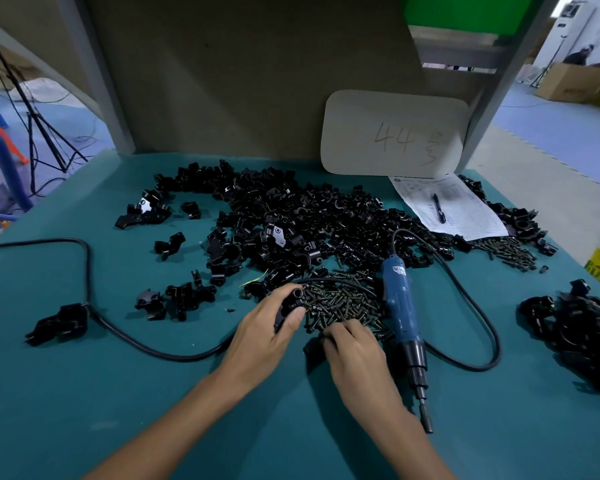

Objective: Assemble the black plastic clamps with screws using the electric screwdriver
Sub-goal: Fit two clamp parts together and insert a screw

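On the teal bench top [84, 393], near its middle, the left hand [269, 332] grips a black plastic clamp [291, 300], its round bore facing up, at the edge of a loose pile of dark screws [343, 306]. The right hand [355, 355] lies just beside it, fingertips curled down into the screws; whether they pinch one I cannot tell. The blue electric screwdriver [400, 306] lies just right of that hand, bit toward the person. Behind spreads a big heap of glossy black clamp parts [309, 216]; a smaller heap [575, 337] sits at the right. A cardboard box [568, 81] stands far off on the floor, contents unclear.
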A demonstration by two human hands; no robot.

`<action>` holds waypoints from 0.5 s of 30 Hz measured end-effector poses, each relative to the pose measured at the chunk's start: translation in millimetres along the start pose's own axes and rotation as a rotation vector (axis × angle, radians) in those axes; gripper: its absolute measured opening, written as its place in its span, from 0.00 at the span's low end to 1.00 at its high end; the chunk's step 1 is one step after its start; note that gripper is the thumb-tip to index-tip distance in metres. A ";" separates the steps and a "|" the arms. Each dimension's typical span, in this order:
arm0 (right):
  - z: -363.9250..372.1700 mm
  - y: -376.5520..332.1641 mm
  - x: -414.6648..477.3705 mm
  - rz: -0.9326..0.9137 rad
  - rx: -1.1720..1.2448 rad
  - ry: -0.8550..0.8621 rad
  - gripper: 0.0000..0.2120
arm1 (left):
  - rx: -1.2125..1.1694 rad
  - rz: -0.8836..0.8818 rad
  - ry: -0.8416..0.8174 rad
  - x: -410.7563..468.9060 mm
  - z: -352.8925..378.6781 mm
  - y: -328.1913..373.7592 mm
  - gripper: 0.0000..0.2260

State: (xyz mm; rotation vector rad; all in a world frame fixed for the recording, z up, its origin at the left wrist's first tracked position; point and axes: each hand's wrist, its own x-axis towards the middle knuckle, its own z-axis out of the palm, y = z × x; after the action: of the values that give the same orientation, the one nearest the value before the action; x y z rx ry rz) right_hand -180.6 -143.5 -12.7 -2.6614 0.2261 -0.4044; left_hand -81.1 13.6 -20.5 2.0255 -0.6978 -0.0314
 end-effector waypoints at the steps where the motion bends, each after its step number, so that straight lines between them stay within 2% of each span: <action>1: -0.9 -1.6 -1.3 0.000 0.038 0.024 0.09 | -0.003 0.001 0.000 0.4 0.2 -0.2 0.18; 5: 6.2 -11.9 -10.6 -0.139 0.015 -0.036 0.09 | 0.005 0.001 0.003 0.5 -0.5 -0.7 0.19; 9: 11.4 -12.0 -13.7 -0.113 -0.016 0.034 0.04 | 0.021 0.014 -0.014 -0.7 -0.7 0.0 0.18; 12: 14.0 -13.1 -18.9 -0.169 -0.058 0.036 0.04 | 0.032 0.019 -0.016 -0.6 -1.3 0.5 0.18; 13: 14.9 -12.4 -19.1 -0.171 -0.036 0.034 0.04 | 0.035 0.017 -0.018 -0.5 -1.2 0.2 0.18; 15: 11.5 -10.8 -13.5 -0.046 0.135 0.052 0.03 | 0.042 0.013 -0.020 -0.6 -1.2 0.1 0.18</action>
State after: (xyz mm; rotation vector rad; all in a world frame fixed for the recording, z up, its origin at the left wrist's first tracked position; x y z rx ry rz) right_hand -188.7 -126.2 -21.2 -2.5299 0.1482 -0.4865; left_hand -81.3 14.8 -20.0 2.0636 -0.7300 -0.0296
